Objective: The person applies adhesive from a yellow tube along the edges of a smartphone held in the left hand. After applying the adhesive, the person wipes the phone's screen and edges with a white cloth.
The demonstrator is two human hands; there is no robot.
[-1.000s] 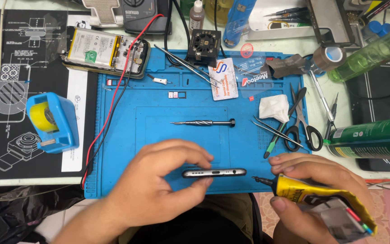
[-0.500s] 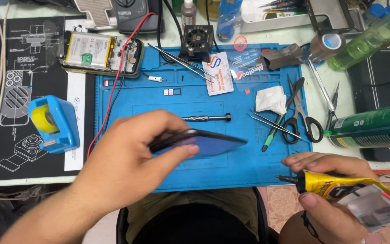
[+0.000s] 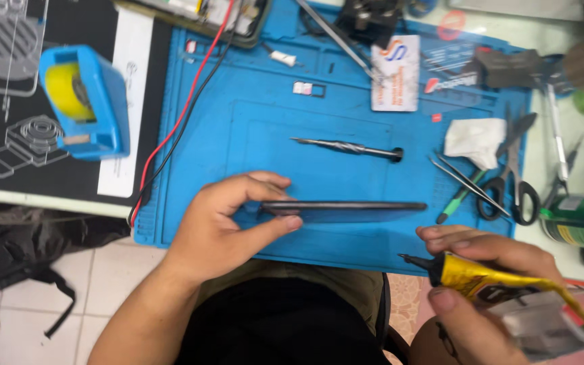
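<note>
Left hand (image 3: 228, 220) grips a dark phone (image 3: 346, 208) edge-on at centre over the blue mat (image 3: 238, 135); right hand (image 3: 481, 284), lower right, squeezes a yellow glue tube (image 3: 501, 287).

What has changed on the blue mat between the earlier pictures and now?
The left hand tilted the phone up half a second ago; now it holds it edge-on and level again over the mat. The right hand keeps its grip on the yellow glue tube, with the nozzle pointing left. The screwdriver, scissors and tape dispenser stayed in place.
</note>
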